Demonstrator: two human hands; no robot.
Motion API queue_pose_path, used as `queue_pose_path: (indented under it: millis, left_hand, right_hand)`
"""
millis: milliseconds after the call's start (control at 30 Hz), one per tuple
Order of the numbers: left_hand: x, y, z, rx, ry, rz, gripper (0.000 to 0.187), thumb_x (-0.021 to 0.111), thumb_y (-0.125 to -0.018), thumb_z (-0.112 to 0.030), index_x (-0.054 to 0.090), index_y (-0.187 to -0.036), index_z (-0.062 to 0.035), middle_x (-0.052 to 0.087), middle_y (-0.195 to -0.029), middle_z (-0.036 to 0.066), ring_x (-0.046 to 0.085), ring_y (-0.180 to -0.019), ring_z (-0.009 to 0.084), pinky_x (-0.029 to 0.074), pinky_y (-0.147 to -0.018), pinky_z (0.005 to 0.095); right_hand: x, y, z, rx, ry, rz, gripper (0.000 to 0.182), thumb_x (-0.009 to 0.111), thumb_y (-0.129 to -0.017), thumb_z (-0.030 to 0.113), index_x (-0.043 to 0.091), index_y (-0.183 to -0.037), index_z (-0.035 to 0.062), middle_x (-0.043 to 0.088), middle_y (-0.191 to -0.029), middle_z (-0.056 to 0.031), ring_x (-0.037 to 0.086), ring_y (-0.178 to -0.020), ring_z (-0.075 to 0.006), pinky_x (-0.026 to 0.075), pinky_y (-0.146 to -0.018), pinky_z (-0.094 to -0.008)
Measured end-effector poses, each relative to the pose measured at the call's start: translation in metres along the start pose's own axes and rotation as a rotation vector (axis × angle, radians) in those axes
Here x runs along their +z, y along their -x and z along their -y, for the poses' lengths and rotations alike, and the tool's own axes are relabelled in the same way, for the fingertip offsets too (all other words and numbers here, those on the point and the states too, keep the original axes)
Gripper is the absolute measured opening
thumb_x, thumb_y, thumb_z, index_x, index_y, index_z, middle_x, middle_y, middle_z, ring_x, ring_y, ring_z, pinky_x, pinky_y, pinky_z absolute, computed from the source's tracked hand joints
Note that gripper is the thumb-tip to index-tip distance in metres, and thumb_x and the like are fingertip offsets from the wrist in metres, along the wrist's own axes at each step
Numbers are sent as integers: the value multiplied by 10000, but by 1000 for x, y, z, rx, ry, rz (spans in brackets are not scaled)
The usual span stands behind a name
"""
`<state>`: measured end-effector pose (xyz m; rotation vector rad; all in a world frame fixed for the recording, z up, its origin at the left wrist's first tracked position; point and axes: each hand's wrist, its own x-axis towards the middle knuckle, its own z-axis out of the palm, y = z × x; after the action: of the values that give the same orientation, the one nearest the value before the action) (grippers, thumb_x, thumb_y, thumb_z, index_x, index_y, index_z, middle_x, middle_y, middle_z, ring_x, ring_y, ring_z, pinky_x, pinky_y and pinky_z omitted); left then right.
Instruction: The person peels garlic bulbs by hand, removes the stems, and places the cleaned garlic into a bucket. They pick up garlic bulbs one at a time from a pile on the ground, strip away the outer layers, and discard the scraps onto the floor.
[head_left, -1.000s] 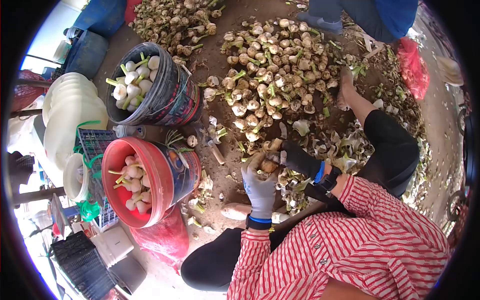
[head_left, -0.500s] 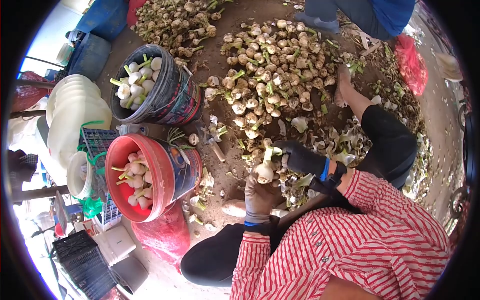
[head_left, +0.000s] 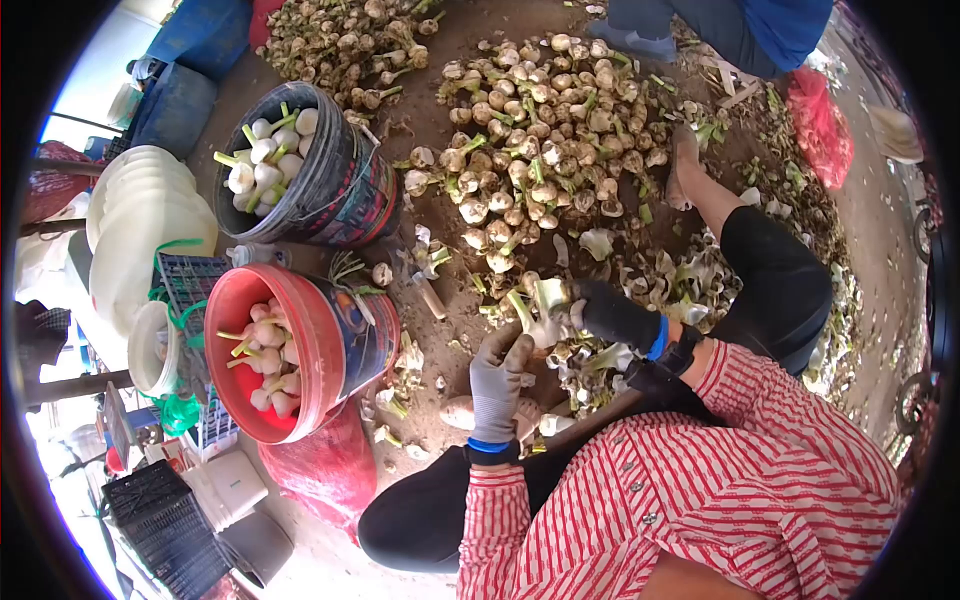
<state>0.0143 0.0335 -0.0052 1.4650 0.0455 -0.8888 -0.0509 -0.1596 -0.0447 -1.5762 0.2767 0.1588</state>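
Both my hands are gloved and meet over a garlic bulb (head_left: 543, 334) with a green stem. My left hand (head_left: 497, 385), in a grey glove, has its fingers closed at the bulb's lower side. My right hand (head_left: 612, 316), in a dark glove, pinches a pale strip of garlic skin (head_left: 550, 294) beside the stem. Part of the bulb is hidden by the fingers. Loose peeled skins (head_left: 590, 375) lie below my hands. Ahead is a large pile of unpeeled garlic bulbs (head_left: 540, 150).
A red bucket (head_left: 222, 345) and a black bucket (head_left: 240, 215) at left hold cleaned bulbs. A pink mesh bag (head_left: 320, 470) lies beside the red bucket. Another garlic heap (head_left: 340, 50) is behind. A co-worker's leg (head_left: 640, 20) shows at top right, near a red bag (head_left: 820, 125).
My left hand has turned and shifted slightly left, its back now showing. The bulb has tilted, and a strip of skin now stands away from the stem at my right fingers.
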Motion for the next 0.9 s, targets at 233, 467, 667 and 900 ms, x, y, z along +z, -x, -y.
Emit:
queue_pose_path:
  millis: [233,467,667,900]
  left_hand:
    - [-8,-6,-13,-49,-104,146,342,613,-844,-229,550,-1071,20,607,-901,47,585,-754,99,469,-612,199]
    - [2,-8,8,-112,566,226,331,630,-816,-276,563,-1028,-31,619,-918,43,608,-825,165,509,-733,298]
    - [-23,-18,42,67,581,72,213,570,-755,-254,595,-921,-123,616,-874,22,588,-863,171,462,-773,324]
    - [-11,-20,39,-116,951,40,309,529,-888,-305,535,-1052,-43,607,-949,64,585,-823,150,494,-671,258]
  right_hand:
    - [-2,6,23,-8,-258,81,112,499,-824,74,574,-836,-8,557,-697,-35,471,-620,-72,401,-560,-244]
    - [4,16,17,30,-254,55,178,493,-816,123,586,-844,-26,571,-716,-21,496,-647,-76,408,-601,-248]
    - [14,28,-17,55,-340,287,291,455,-892,253,583,-937,-5,572,-764,-16,507,-691,-105,421,-644,-267]
    - [-20,17,87,-289,-1159,187,573,579,-805,464,482,-1162,26,576,-1026,-125,568,-949,-219,466,-812,-364]
